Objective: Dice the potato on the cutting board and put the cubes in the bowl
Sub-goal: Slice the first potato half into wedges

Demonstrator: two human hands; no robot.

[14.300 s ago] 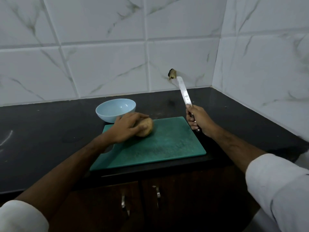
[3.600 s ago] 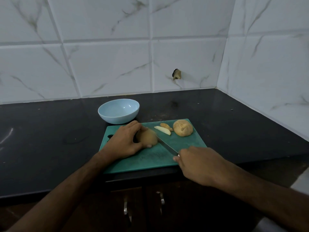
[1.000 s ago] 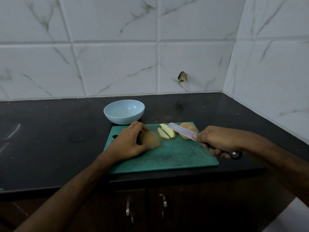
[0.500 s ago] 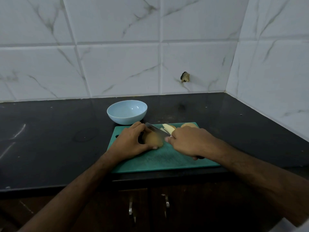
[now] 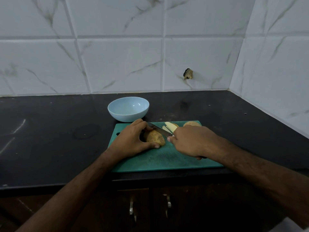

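Note:
A brown potato piece (image 5: 154, 138) lies on the green cutting board (image 5: 160, 159). My left hand (image 5: 132, 141) grips it from the left, thumb at its front and fingers over its far side. My right hand (image 5: 190, 142) holds a knife (image 5: 158, 130) by the handle; the blade lies against the potato piece's right side, its tip near my left fingers. Pale cut slices (image 5: 169, 127) and another potato piece (image 5: 191, 123) sit at the board's far edge, partly behind my right hand. The light blue bowl (image 5: 128, 108) stands empty just beyond the board.
The board lies on a black countertop (image 5: 50, 139) near its front edge. White marbled tile walls rise at the back and right, with a small broken hole (image 5: 188, 74) in the back wall. Dark cabinet doors with metal handles (image 5: 132, 210) are below.
My right hand has brought the knife back from the right onto the potato piece held by my left hand. The blade has sunk a little lower along the potato. My left hand has stayed put.

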